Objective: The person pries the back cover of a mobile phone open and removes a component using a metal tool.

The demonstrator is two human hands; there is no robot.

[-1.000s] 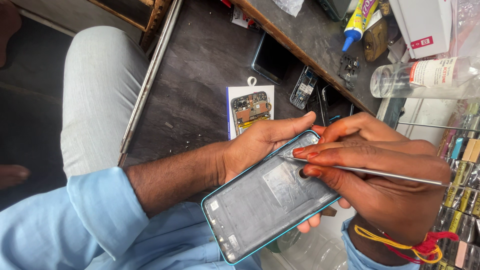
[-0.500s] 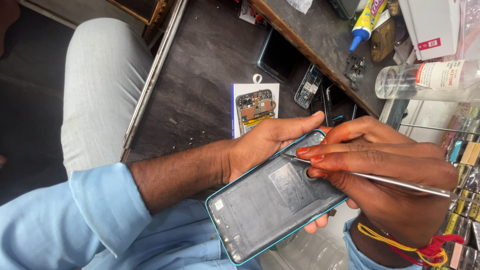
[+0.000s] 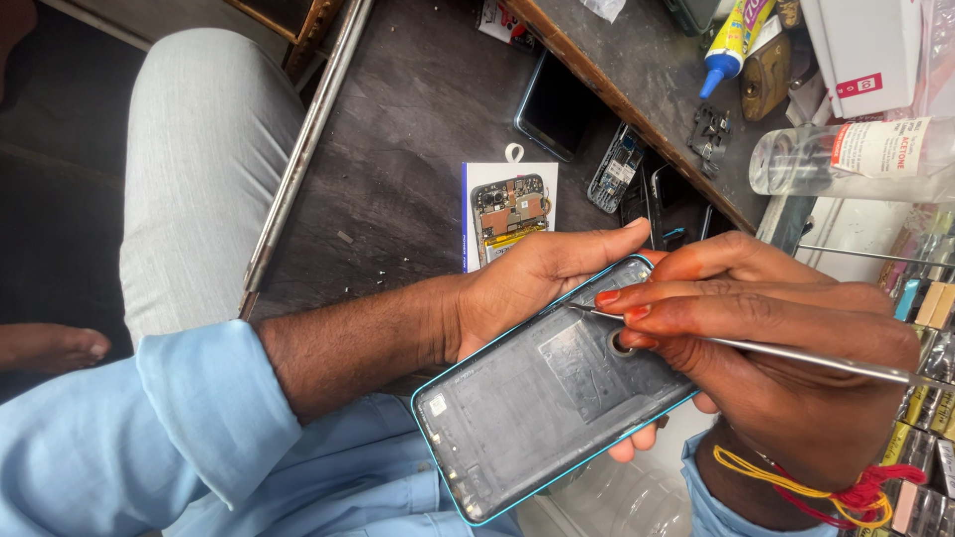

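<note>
Since half a second ago almost nothing has shifted: my view has slid a little, while the tool tip sits at the same spot on the cover. That phone back cover [image 3: 542,393], dark grey inside with a teal rim, lies inner face up across my lap, tilted, cradled from beneath by my left hand [image 3: 527,288], whose thumb runs along the upper edge and whose fingers curl under the far side, closed round the shell. My right hand [image 3: 786,368] pinches a thin metal pry tool [image 3: 796,355] between thumb and first fingers, tightly closed on it, the tip resting on the cover's inner surface near the top edge, just beside the round hole. Farther out on the dark lower shelf [image 3: 398,149] sit a card with a circuit board [image 3: 507,214], a dark phone [image 3: 552,104] and small loose parts. Above, on the bench [image 3: 647,70], stand a glue tube [image 3: 731,40] and a clear bottle [image 3: 846,154] lying on its side.

As I judge it, too much downward force could make the tip skid and gouge the plastic or jab my left thumb, and levering hard near the thin rim could crack it.
</note>
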